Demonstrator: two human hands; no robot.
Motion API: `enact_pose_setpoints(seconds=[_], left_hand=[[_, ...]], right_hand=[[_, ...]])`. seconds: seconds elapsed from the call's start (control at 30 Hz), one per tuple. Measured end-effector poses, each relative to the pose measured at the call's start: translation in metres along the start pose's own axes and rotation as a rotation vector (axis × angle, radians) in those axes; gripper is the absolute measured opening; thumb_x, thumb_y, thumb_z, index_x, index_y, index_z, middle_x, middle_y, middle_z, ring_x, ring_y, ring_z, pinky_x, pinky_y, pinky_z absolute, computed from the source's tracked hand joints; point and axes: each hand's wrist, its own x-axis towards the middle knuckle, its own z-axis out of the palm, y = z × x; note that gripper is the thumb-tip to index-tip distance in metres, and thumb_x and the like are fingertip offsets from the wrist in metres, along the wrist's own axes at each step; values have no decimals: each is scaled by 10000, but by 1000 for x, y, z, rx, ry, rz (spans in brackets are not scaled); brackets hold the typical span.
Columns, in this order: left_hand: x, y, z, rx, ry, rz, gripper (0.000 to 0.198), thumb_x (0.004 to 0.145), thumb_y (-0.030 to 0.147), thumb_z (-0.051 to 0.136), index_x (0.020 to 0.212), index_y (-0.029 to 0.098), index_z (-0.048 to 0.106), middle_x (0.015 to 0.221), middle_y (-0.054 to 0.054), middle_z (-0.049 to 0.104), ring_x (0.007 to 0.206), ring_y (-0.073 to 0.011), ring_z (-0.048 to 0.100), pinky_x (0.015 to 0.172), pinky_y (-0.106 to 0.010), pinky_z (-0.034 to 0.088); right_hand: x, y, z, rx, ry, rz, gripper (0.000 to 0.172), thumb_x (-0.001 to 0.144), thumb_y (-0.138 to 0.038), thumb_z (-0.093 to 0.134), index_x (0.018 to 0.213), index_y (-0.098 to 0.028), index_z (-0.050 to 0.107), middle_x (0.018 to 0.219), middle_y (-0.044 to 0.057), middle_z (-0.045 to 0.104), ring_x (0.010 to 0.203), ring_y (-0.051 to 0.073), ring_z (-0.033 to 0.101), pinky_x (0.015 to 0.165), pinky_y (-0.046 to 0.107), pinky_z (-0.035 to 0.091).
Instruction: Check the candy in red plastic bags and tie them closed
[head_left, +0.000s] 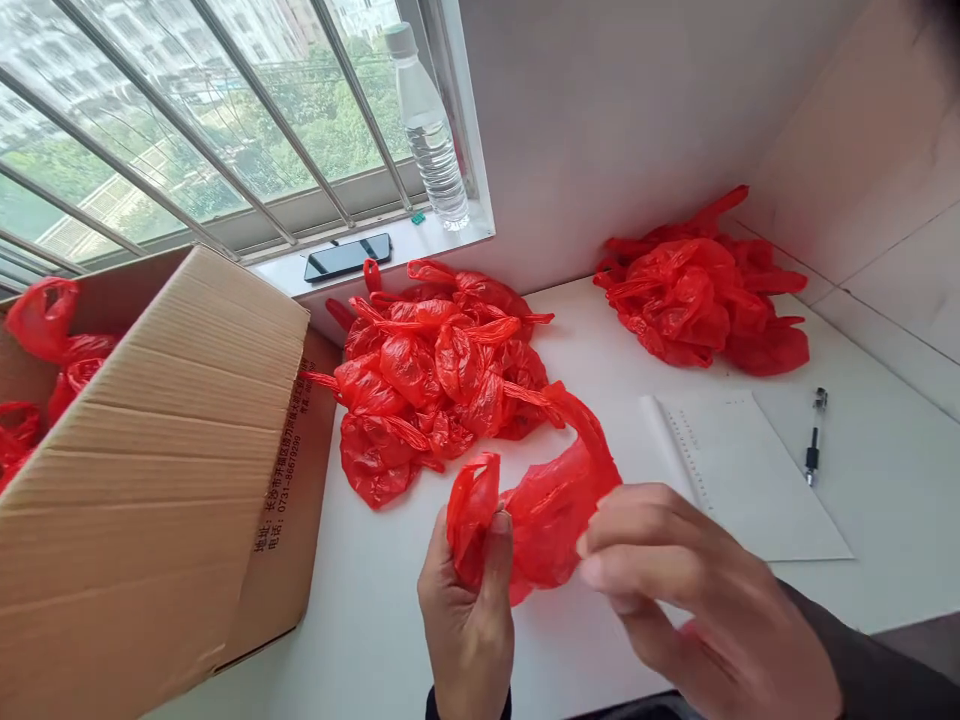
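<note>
My left hand (pixel 472 620) is closed on a thin red plastic bag (pixel 551 510), gripping it between thumb and fingers. A folded part of the bag sticks up out of that grip, while the rest hangs loosely to the right, with one handle curving upward. Close to the bag's right side is my right hand (pixel 690 590), slightly blurred. Its fingers are bent and loosely apart, and I see nothing held in them. Just beyond my hands a heap of crumpled red plastic bags (pixel 442 360) lies on the white table (pixel 375 610).
A cardboard box (pixel 180 430) with red bags inside stands at left. Another red bag pile (pixel 697 290) lies at back right, near a notebook (pixel 757 480) and a pen (pixel 814 440). On the windowsill are a phone (pixel 349 258) and a water bottle (pixel 431 140).
</note>
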Motion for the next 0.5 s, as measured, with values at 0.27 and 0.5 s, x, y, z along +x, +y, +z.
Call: enact_pose_setpoints(seconds=[0.27, 0.5], left_hand=[[-10, -3, -18, 357, 94, 261, 234, 968, 358, 625, 1139, 302, 775, 978, -55, 652, 846, -210, 651, 680, -297, 548], [-18, -16, -32, 428, -47, 117, 239, 956, 382, 627, 1100, 284, 791, 795, -31, 719, 725, -219, 671, 640, -299, 543]], right_hand=[[12, 18, 7, -556, -503, 67, 332, 1077, -190, 319, 843, -212, 554, 747, 37, 581, 659, 246, 571, 635, 411, 463], [-18, 26, 5, -625, -711, 171, 384, 1105, -302, 279, 807, -247, 515, 540, -21, 507, 404, 219, 524, 457, 338, 192]])
